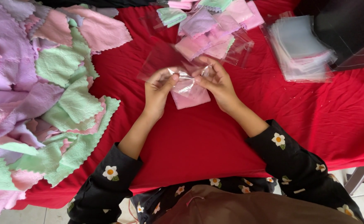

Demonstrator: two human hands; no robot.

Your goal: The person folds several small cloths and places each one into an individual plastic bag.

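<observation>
A folded pink cloth (190,98) lies on the red tablecloth (215,137) in front of me, its upper part inside a clear plastic bag (165,58). My left hand (159,89) pinches the bag's mouth at the cloth's left side. My right hand (217,81) grips the crinkled plastic on the right side. Both hands hold the bag around the cloth.
A large heap of loose pink, green and lilac cloths (41,99) covers the left of the table. Several bagged cloths (213,29) lie beyond my hands. A stack of empty clear bags (300,49) sits at the far right beside a dark box (352,29).
</observation>
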